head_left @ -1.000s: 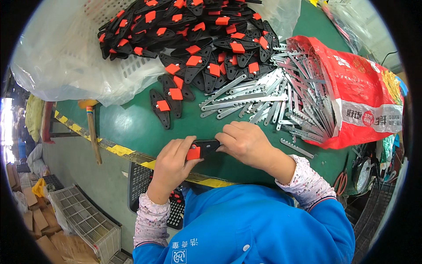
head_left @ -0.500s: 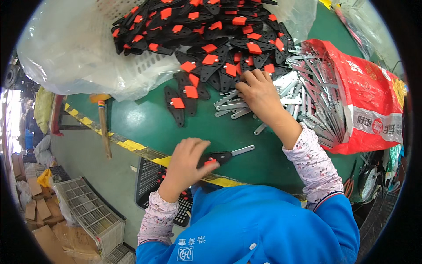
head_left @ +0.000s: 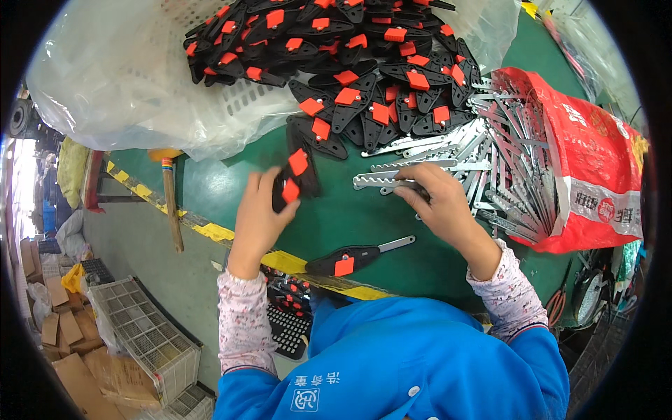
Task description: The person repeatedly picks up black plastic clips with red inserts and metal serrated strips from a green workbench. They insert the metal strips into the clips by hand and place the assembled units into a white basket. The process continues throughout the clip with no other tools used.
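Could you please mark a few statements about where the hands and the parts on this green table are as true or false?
1. The left hand grips a black handle with an orange tab. True.
2. The right hand rests in the white basket. False: it lies on the metal strips on the green table.
3. A black handle with a metal strip sticking out lies on the table between the two hands. True.
4. The red bag stands at the person's left. False: it is at the right, with metal strips spilling from it.
5. The pile of black handles is at the near table edge. False: it lies at the far side.
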A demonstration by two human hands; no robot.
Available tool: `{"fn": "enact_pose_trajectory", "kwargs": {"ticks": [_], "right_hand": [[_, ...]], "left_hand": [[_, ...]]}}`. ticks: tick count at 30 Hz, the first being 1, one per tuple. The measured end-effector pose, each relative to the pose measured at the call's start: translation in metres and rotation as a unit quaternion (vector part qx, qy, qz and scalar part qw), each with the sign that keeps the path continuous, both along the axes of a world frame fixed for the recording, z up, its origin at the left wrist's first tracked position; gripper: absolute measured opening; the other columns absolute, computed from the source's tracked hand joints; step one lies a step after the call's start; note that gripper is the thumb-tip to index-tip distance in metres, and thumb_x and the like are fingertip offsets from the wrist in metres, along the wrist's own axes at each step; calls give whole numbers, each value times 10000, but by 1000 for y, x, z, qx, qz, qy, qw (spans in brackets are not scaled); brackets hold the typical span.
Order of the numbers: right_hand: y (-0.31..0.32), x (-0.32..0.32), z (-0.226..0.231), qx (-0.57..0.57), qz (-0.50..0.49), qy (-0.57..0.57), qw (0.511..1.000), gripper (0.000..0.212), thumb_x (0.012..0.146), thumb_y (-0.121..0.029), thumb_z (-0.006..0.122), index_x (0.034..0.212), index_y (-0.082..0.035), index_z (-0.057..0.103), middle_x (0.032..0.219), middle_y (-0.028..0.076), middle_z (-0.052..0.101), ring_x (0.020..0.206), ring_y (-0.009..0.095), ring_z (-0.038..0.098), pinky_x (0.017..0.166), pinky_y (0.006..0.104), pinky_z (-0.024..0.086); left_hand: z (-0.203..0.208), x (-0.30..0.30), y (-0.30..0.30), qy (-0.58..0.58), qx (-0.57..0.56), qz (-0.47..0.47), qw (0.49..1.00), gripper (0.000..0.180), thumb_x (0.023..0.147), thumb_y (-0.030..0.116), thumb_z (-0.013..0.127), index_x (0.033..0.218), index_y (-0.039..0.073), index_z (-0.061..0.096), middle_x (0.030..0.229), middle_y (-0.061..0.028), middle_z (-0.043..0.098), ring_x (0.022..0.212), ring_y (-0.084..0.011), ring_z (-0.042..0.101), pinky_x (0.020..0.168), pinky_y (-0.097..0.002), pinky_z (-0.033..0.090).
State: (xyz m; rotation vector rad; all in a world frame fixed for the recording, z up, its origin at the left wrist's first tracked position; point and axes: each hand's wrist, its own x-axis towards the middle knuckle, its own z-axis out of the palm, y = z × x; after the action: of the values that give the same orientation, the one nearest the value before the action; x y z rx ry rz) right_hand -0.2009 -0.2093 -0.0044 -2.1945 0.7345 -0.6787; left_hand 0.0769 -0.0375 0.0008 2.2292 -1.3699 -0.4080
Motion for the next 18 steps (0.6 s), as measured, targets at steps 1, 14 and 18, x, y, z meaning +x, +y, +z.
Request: {"fn": "enact_pose_trajectory", "kwargs": {"ticks": [1, 14, 18], "right_hand": [[1, -1, -2, -15, 4, -4, 1000, 191, 901, -169, 815, 1047, -85, 724, 917, 108, 688, 831, 332, 691, 708, 426, 558], [13, 4, -1, -63, 40, -9, 997, 199, 882, -124, 832, 1044, -63, 735, 879, 92, 656, 795, 283, 674, 681, 387, 534], [11, -2, 7, -105, 49, 6, 993, 185, 861, -140, 836, 1000, -75, 732, 861, 83, 646, 791, 297, 671, 678, 409, 535]], "left_hand": [[0, -4, 10, -15, 5, -18, 1000, 675, 791, 127, 860, 1390, 9, 571, 1208, -218, 572, 1122, -441, 602, 969, -477, 522], [16, -44, 32, 40, -98, -104, 989, 668, 735, 22, 794, 1370, 44, 587, 1246, -191, 635, 1110, -416, 645, 947, -470, 545], [16, -43, 29, -15, -101, -171, 980, 653, 739, 16, 790, 1365, 49, 605, 1221, -186, 655, 1095, -411, 651, 938, -473, 545]]}}
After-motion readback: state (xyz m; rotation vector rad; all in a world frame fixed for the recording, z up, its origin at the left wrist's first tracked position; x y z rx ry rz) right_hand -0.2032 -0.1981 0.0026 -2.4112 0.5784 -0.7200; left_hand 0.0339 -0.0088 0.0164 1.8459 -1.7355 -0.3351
